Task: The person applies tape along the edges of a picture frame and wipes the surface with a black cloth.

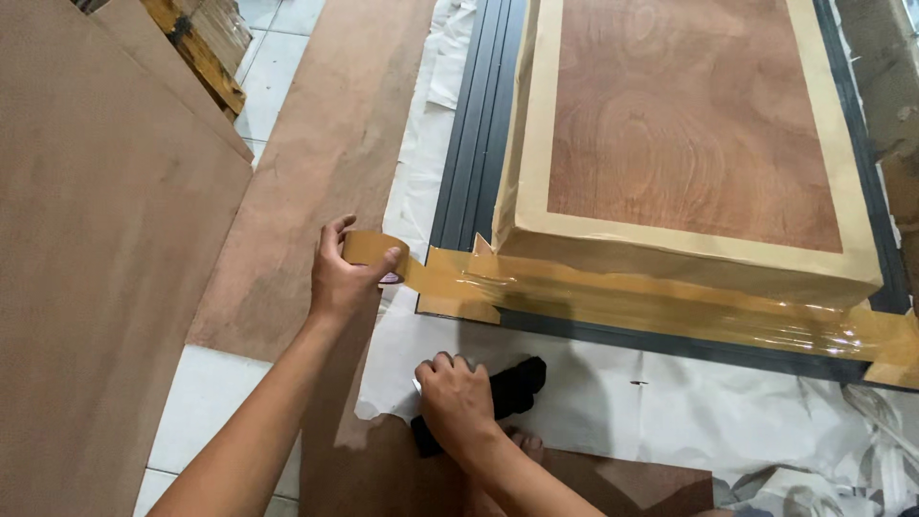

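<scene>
White tile floor [196, 402] under big brown boards [96, 287] at left. Left hand [340, 278] gripping a roll of brown tape [369, 247], strip pulled out to the wrapped package [689, 258] on the dark frame [469, 144]. Lower, right hand [458, 402] closed around a black cutter [512, 388], resting on white paper [622, 402].

The single head-worn camera is looking steeply down from close above, facing forward over the left hand [342, 278] and right hand [458, 402] toward the taped panel [689, 124] lying just ahead.
</scene>
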